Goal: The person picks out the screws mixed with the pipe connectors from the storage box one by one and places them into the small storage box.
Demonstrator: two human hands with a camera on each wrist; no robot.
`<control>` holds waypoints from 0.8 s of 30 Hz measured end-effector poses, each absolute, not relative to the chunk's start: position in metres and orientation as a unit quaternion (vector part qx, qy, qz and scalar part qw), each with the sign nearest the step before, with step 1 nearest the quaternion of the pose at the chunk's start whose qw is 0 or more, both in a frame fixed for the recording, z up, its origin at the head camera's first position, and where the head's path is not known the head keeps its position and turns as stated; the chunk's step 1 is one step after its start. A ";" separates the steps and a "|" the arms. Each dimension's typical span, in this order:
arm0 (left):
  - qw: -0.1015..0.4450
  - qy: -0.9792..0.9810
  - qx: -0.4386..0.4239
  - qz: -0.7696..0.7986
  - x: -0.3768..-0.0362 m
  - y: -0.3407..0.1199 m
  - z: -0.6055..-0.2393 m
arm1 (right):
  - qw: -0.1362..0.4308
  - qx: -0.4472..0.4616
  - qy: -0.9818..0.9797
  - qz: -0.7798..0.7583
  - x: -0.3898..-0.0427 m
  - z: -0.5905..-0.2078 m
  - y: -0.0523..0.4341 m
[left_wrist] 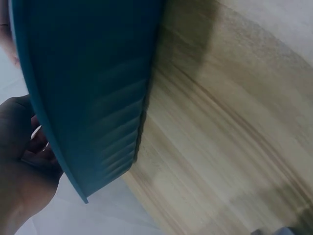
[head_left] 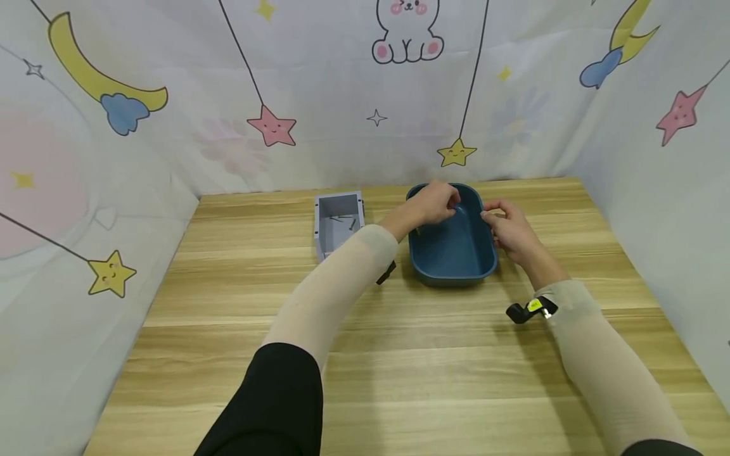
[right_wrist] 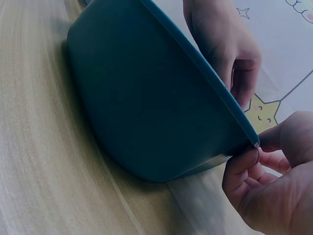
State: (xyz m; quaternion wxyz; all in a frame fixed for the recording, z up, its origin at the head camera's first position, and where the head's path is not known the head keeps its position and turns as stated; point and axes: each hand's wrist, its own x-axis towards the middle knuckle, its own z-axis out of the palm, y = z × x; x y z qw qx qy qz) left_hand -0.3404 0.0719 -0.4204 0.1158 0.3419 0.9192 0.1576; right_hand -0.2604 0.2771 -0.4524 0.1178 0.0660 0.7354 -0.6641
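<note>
Two forearms in beige sleeves reach forward over the wooden tabletop [head_left: 365, 354], black cuffs nearest the camera. Past them, the blue tub [head_left: 453, 250] sits upright on the tabletop toward its far edge, just in front of the printed curtain. The right hand [head_left: 509, 231] pinches the tub's right rim near the far corner; the right wrist view shows its thumb and fingers curled against the rim edge, so that grip is clamped on the tub. The left hand [head_left: 436, 201] reaches over the far left part of the rim with fingers curled down into the tub; whether it pinches the rim or something small inside I cannot tell, since the left wrist view shows only the hand behind the tub's outer wall [left_wrist: 93, 88]. To the left of the tub, near but apart, stands a grey open box [head_left: 339, 223] with a few dark screws or nails lying in it.

As a judgement: both holds sit at the far end of the tub, so a lift from here could tip the near end down and slide anything inside out. The left forearm also passes close to the grey box and could knock it.
</note>
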 end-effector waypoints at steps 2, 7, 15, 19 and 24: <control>0.120 0.921 0.338 0.154 -0.339 0.071 -0.422 | 0.118 0.067 0.734 -0.665 -0.261 -0.453 0.277; 0.126 0.924 0.330 0.144 -0.338 0.070 -0.427 | 0.115 0.066 0.731 -0.669 -0.260 -0.453 0.277; 0.127 0.926 0.330 0.134 -0.339 0.067 -0.432 | 0.109 0.058 0.735 -0.667 -0.258 -0.451 0.277; 0.125 0.927 0.327 0.137 -0.339 0.068 -0.431 | 0.107 0.061 0.737 -0.665 -0.257 -0.450 0.277; 0.126 0.930 0.318 0.132 -0.338 0.070 -0.431 | 0.114 0.067 0.737 -0.662 -0.257 -0.449 0.277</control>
